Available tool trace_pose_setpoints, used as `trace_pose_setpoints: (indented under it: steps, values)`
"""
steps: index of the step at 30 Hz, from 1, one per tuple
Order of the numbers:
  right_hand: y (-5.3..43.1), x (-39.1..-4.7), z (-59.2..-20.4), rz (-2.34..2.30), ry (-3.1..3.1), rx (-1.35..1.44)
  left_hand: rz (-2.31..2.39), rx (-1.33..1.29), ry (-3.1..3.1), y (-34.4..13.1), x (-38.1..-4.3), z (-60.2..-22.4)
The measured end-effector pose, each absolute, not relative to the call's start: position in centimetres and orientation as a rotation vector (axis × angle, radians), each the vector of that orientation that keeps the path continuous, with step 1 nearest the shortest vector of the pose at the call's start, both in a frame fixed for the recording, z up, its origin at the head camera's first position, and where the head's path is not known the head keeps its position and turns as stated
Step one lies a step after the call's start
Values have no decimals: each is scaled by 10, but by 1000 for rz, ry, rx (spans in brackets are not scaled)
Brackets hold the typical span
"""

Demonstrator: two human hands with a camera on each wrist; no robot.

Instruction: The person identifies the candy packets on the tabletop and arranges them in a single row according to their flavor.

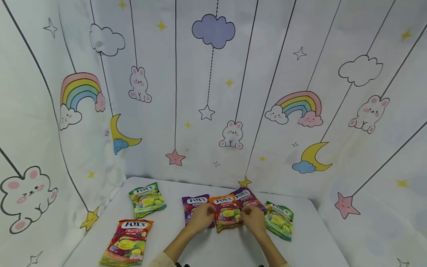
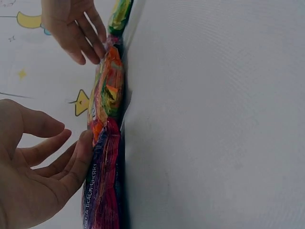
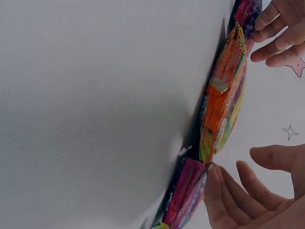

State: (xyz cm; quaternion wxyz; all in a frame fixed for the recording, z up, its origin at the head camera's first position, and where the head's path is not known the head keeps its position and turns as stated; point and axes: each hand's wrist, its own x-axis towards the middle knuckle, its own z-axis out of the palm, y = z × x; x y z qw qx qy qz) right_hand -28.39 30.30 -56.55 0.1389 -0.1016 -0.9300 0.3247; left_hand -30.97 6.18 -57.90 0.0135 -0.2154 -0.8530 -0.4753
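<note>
The arranging looks partway along: four bags already form a rough row, with the orange Fox's Fruits bag overlapping the left Fox's Berries bag and the right Fox's Berries bag, and a green Fox's bag just beside at the right end. What seems left is straightening, since the right Berries bag and that green one lie askew; the second green Fox's bag and the larger Fox's Fruits bag lie well apart on the left of the white table, and whether they belong in the row cannot be told. The left hand and right hand flank the orange bag with relaxed fingers, gripping nothing. The head view alone shows the layout and printed fronts; the wrist views add the thumbs held clear of the bags and "black cherry" lettering on the left Berries bag.
</note>
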Motion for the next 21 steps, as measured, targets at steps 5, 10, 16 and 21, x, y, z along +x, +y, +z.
trace_pose_setpoints:
  steps: [5, 10, 16, 21]
  values:
    - [303, -285, -563, 932, -2686, -281, -1483, -668, -2687, 66, -311, -585]
    - [301, -289, -563, 937, -2704, -299, -1477, -690, -2709, 67, -312, -584]
    - [297, -293, -564, 959, -2737, -326, -1515, -722, -2719, 69, -309, -581]
    - [296, -296, -566, 896, -2763, -312, -1480, -739, -2736, 71, -304, -576]
